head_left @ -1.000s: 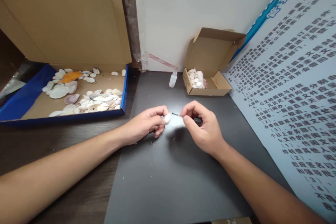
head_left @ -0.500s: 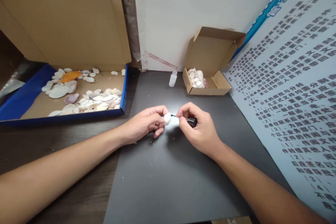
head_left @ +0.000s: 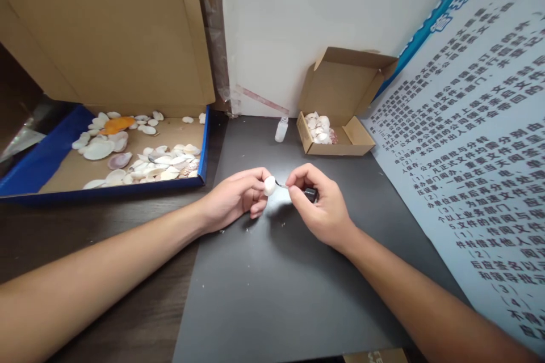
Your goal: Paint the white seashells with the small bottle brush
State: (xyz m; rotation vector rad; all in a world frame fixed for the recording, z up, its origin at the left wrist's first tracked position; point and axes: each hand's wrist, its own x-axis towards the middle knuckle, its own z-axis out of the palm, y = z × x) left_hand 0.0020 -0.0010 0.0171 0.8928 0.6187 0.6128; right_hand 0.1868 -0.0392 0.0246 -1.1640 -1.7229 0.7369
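Between the thumb and fingers of my left hand [head_left: 238, 197] is a small white seashell [head_left: 269, 185], held above the dark mat. My right hand [head_left: 320, 204] pinches a thin brush with a black cap [head_left: 310, 195], the cap partly hidden inside the fingers. The brush's dark tip reaches left to the shell's right edge; whether it touches cannot be told. Behind the hands, a small bottle [head_left: 281, 130] with whitish contents stands upright, its neck uncapped.
A large blue-edged cardboard box [head_left: 203, 150] at left holds many shells and an orange piece [head_left: 117, 125]. A small cardboard box [head_left: 340, 149] with shells stands at back right. White crumbs lie on the dark mat [head_left: 238, 306]. A printed sheet [head_left: 481, 153] rises along the right.
The shell has turned slightly in my left hand and moved a little left. My right hand keeps the brush at the shell, with its tip angled slightly differently.
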